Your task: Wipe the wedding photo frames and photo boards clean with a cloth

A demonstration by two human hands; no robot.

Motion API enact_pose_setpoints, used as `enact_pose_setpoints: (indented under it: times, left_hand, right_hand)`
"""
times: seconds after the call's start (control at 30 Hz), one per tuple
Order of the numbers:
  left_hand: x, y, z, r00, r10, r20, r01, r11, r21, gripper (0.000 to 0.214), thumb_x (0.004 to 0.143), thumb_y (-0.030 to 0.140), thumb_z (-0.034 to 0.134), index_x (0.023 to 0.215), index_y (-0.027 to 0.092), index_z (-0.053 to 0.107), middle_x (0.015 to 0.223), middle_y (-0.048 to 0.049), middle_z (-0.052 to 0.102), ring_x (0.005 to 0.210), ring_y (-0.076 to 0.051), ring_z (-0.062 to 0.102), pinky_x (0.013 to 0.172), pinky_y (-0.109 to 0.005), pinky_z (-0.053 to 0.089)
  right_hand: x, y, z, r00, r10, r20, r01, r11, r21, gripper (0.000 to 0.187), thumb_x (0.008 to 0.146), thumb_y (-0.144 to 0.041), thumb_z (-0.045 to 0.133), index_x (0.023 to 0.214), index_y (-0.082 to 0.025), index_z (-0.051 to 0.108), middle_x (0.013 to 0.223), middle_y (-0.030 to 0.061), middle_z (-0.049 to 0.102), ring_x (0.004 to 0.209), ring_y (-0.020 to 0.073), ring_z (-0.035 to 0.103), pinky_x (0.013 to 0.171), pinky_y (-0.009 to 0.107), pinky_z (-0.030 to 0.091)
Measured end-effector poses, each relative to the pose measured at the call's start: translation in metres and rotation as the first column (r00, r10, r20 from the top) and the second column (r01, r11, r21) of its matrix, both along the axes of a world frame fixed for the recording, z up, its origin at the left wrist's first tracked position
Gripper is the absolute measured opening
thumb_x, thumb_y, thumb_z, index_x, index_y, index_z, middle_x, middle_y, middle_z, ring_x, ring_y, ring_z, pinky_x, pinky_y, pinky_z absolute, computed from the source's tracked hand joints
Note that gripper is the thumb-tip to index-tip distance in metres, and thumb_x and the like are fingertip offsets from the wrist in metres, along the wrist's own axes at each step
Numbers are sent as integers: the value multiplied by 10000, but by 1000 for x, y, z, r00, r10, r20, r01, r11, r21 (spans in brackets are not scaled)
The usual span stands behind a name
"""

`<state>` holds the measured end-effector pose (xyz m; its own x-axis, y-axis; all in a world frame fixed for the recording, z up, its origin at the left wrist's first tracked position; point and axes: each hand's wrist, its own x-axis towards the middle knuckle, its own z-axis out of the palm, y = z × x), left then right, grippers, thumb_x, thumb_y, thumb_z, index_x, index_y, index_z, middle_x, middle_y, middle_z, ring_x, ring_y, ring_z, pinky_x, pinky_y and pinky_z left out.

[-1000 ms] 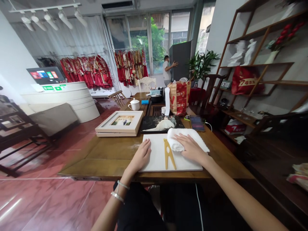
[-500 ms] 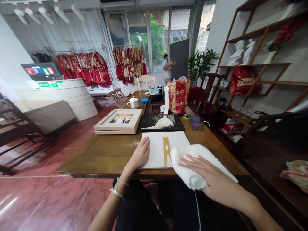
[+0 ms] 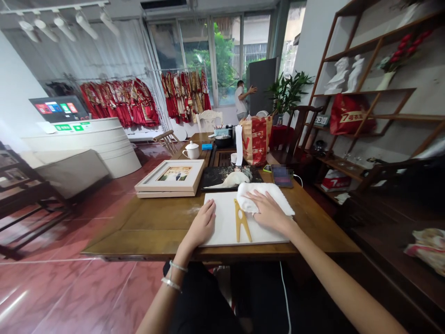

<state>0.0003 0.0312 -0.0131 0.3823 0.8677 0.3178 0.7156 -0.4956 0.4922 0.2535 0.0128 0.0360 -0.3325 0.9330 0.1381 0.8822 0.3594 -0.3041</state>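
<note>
A white board (image 3: 222,218) lies near the table's front edge. My left hand (image 3: 204,222) rests along its left side, fingers stretched out. Over the board's far right part, my right hand (image 3: 269,208) presses on a white fluffy towel (image 3: 278,192), with the fingertips dug into the cloth. Part of the board's right side is hidden by that hand and the towel. Between my hands lies a flat yellow piece (image 3: 239,220) with two splayed legs, an oval hole and a small eared top.
Left on the wooden table (image 3: 139,227) are stacked picture frames (image 3: 170,178). Beyond the board sit a dark tray (image 3: 215,176), a lidded white cup (image 3: 191,150), a paper bag (image 3: 256,139) and a phone (image 3: 282,175). By the windows, a person (image 3: 240,99) handles a dark panel (image 3: 261,86).
My right hand and the towel have moved away from me and slightly left, from the front right corner to the far right. The yellow piece has turned slightly. My left hand stays put.
</note>
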Motion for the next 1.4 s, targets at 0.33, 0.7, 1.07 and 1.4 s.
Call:
enact_pose_setpoints:
  times: [0.33,0.7,1.07,1.4]
  left_hand:
    - [-2,2,-4,1000,-18,-1,18,1000,17,454,917,201,348,1356,137,446,1478,-139,373,1400,-248,278,1150,-466,241]
    - [-3,1,-2,1000,-17,18,16,1000,13,444,919,206,348,1338,124,470,1472,-145,379,1391,-244,299,1146,-461,255]
    - [-1,2,-6,999,-2,37,1,1000,30,450,914,193,351,1347,133,461,1471,-133,385,1395,-247,290,1148,-460,257]
    - [-1,0,0,1000,2,-12,-2,1000,-7,459,917,193,316,1344,108,460,1476,-151,371,1398,-245,282,1149,-449,249]
  right_hand:
    - [19,-110,-1,979,200,-43,-201,979,-39,941,539,-28,410,1431,-319,334,1500,-51,298,1406,216,183,1153,484,122]
    - [-6,36,3,999,22,-26,-22,1000,-13,622,772,-156,429,1393,-140,415,1466,101,380,1394,271,219,1128,501,116]
    - [-16,-81,0,964,266,22,-266,964,10,924,556,-43,417,1444,-273,313,1521,0,280,1420,235,114,1135,530,61]
    - [-5,-30,10,985,174,-25,-175,982,-76,801,651,-62,407,1431,-237,349,1496,34,323,1399,229,211,1132,519,118]
